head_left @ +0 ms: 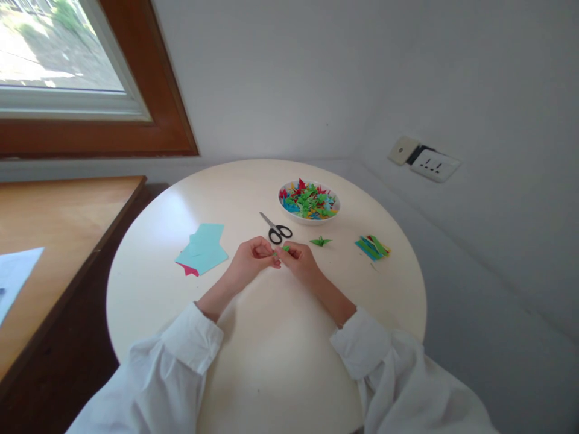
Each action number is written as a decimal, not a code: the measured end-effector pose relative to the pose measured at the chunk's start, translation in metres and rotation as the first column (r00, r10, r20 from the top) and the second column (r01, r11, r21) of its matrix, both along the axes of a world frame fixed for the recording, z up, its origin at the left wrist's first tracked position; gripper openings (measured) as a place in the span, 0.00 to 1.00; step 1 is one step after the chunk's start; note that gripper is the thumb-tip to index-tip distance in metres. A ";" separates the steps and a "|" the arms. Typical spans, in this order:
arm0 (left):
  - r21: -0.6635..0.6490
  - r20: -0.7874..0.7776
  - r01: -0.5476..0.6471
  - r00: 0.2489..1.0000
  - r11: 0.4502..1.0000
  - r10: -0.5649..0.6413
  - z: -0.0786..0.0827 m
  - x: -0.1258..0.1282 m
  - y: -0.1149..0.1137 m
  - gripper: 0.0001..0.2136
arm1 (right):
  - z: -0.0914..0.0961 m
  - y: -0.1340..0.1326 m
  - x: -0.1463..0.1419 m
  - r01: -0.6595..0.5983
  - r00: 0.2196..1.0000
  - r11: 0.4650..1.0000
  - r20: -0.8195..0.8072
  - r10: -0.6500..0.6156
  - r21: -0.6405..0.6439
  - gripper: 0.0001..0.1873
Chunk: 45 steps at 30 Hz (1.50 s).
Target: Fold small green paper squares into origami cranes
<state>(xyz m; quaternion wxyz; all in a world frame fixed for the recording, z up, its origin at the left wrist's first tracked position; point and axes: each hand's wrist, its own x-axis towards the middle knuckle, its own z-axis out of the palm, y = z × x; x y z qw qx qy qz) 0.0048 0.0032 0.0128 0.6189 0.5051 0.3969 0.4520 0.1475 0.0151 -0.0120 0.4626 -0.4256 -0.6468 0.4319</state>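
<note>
Both hands meet over the middle of the round table, pinching a small piece of green paper [286,248] between them. My left hand [251,258] is closed on its left side, and my right hand [299,259] is closed on its right. Fingers hide most of the paper, so its folded form is unclear. Just beyond the hands lie scissors [280,232] with black handles, blades pointing away to the left. A green folded paper crane [321,242] rests on the table to the right of my right hand.
A white bowl [309,222] full of colourful paper cranes stands farther back on the white round table [280,361]. Light blue paper sheets [203,247] with a red piece lie left; coloured paper strips [373,248] lie right. A wooden desk [63,211] and wall sockets [434,164] flank the table.
</note>
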 end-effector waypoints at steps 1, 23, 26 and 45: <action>-0.017 0.029 0.024 0.999 1.000 -0.023 -0.001 0.000 0.000 0.13 | 0.001 0.000 0.000 -0.008 1.000 1.000 -0.007 0.008 -0.006 0.21; -0.025 -0.066 0.201 0.977 0.979 -0.202 -0.003 0.004 -0.005 0.12 | 0.002 -0.001 -0.004 -0.008 0.994 0.999 -0.111 0.003 -0.047 0.23; 0.045 -0.133 0.160 0.979 0.986 -0.152 -0.008 0.004 -0.004 0.12 | 0.003 -0.002 -0.004 0.033 0.996 0.999 -0.082 -0.036 -0.034 0.24; 0.134 -0.296 0.153 0.949 0.979 -0.108 -0.012 0.003 -0.003 0.13 | -0.002 -0.001 -0.007 0.010 0.996 0.999 -0.091 -0.014 -0.046 0.22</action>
